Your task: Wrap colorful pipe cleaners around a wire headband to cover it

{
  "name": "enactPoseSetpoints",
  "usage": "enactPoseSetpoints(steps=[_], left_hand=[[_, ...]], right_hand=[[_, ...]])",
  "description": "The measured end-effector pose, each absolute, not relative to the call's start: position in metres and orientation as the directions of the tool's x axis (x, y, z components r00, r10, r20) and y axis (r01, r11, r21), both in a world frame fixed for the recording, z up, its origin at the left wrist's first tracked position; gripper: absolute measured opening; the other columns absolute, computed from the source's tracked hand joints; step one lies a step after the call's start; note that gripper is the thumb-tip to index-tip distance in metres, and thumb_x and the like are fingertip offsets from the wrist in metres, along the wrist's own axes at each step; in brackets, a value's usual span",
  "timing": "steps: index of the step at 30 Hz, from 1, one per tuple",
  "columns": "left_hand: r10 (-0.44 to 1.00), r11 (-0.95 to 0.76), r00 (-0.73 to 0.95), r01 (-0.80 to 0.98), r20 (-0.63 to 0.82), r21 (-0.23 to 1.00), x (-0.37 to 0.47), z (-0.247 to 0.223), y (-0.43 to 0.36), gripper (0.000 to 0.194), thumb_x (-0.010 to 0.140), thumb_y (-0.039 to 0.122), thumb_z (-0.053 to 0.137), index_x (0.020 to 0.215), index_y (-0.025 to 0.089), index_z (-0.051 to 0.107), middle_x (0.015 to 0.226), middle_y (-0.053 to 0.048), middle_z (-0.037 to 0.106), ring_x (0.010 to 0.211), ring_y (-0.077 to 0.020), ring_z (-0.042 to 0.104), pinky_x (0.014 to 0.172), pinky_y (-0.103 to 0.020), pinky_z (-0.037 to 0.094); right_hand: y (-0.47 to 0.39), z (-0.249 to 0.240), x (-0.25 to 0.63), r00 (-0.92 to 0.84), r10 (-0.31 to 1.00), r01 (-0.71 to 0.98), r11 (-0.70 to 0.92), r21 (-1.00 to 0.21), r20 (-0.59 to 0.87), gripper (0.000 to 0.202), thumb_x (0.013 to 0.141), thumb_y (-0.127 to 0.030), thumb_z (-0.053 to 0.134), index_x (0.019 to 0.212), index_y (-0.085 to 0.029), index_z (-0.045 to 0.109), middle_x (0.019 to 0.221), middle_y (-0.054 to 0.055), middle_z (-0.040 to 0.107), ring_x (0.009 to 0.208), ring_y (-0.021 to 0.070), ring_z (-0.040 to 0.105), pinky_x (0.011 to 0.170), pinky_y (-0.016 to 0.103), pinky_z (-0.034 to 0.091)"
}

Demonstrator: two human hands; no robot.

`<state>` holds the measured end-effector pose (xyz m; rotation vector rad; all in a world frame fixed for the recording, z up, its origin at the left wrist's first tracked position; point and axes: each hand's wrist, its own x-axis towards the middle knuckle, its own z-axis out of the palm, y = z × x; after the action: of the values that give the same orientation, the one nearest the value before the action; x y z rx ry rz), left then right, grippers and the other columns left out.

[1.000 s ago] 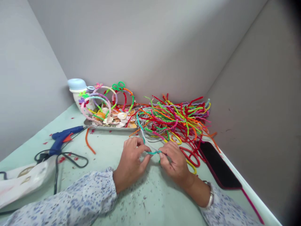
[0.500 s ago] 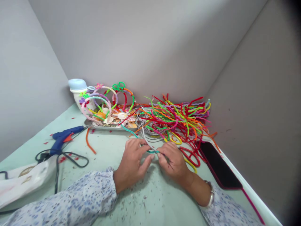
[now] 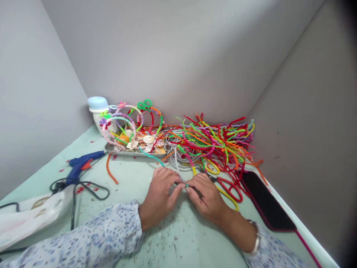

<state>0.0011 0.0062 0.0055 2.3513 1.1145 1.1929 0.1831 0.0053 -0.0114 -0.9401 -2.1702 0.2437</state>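
My left hand (image 3: 160,195) pinches a teal pipe cleaner (image 3: 152,156) and the lower part of a grey wire (image 3: 176,163) between thumb and fingers. Close beside it, my right hand (image 3: 206,196) has its thumb and forefinger pressed on the teal piece where it meets the wire. The fingertips of both hands nearly touch. From the left hand the teal pipe cleaner's long end reaches back toward the metal tray (image 3: 134,152), while the grey wire rises in a curve between the hands. Fingers hide most of the join.
Shells, decorated hoops (image 3: 118,128) and a white bottle (image 3: 102,121) are at the back left. Coloured pipe cleaners (image 3: 217,139) lie behind my hands. Red-handled scissors (image 3: 230,189) and a phone (image 3: 267,201) lie right; a blue glue gun (image 3: 79,165) and plastic bag (image 3: 36,214) lie left.
My hands have drawn closer together at the fingertips, covering more of the teal piece between them. The whole view has shifted slightly, with objects appearing further right and lower.
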Motion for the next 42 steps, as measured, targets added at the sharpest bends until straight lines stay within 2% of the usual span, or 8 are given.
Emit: enactPoseSetpoints(steps=[4,9,15,23,31,42], left_hand=[[0.758,-0.65,0.384,0.511,0.527,0.563,0.0013,0.0061,0.0035,0.01,0.089,0.018,0.05,0.08,0.017,0.054,0.081,-0.003,0.058,0.083,-0.0186,0.05,0.081,-0.036,0.036],[0.772,-0.635,0.415,0.528,0.481,0.564,0.0028,0.004,0.0019,0.01,0.089,0.017,0.046,0.08,0.017,0.051,0.082,-0.004,0.055,0.081,-0.0191,0.047,0.078,-0.035,0.036],[0.771,-0.637,0.453,0.567,0.448,0.523,0.0037,0.0049,0.0032,0.012,0.09,0.017,0.045,0.086,0.017,0.056,0.082,-0.004,0.055,0.083,-0.0205,0.047,0.079,-0.037,0.035],[0.758,-0.648,0.438,0.587,0.483,0.485,0.0037,0.0037,0.004,0.017,0.091,0.017,0.046,0.079,0.016,0.058,0.078,-0.003,0.055,0.08,-0.0184,0.048,0.081,-0.036,0.035],[0.766,-0.637,0.412,0.59,0.493,0.496,0.0052,0.0033,0.0039,0.016,0.09,0.015,0.046,0.079,0.016,0.058,0.079,-0.003,0.055,0.081,-0.0181,0.048,0.081,-0.036,0.036],[0.781,-0.619,0.398,0.594,0.481,0.514,0.007,0.0033,0.0039,0.017,0.089,0.014,0.046,0.078,0.017,0.059,0.079,-0.004,0.056,0.08,-0.0184,0.049,0.08,-0.037,0.037]], right_hand=[[0.0052,-0.0113,0.1823,-0.475,0.694,0.554,0.713,-0.429,0.541,0.015,0.09,-0.019,0.043,0.086,-0.016,0.057,0.073,0.005,0.055,0.073,0.0193,0.048,0.071,0.035,0.036],[0.0052,-0.0123,0.1812,-0.516,0.664,0.563,0.739,-0.371,0.541,0.022,0.09,-0.016,0.039,0.069,-0.019,0.047,0.066,0.002,0.048,0.066,0.0176,0.043,0.067,0.033,0.033],[0.0067,-0.0128,0.1814,-0.526,0.645,0.584,0.748,-0.315,0.555,0.023,0.089,-0.015,0.039,0.067,-0.02,0.042,0.064,0.001,0.045,0.065,0.0167,0.041,0.066,0.032,0.033],[0.006,-0.0162,0.1809,-0.51,0.66,0.641,0.719,-0.268,0.551,0.022,0.088,-0.015,0.04,0.067,-0.019,0.044,0.064,0.001,0.046,0.065,0.0168,0.04,0.067,0.033,0.032],[0.0065,-0.0157,0.1808,-0.517,0.685,0.656,0.702,-0.276,0.513,0.021,0.089,-0.015,0.039,0.068,-0.018,0.046,0.066,0.003,0.047,0.067,0.0176,0.041,0.068,0.034,0.033],[0.0066,-0.0195,0.1791,-0.484,0.681,0.687,0.685,-0.243,0.55,0.022,0.087,-0.014,0.04,0.067,-0.018,0.046,0.065,0.002,0.046,0.067,0.0178,0.041,0.068,0.033,0.034]])
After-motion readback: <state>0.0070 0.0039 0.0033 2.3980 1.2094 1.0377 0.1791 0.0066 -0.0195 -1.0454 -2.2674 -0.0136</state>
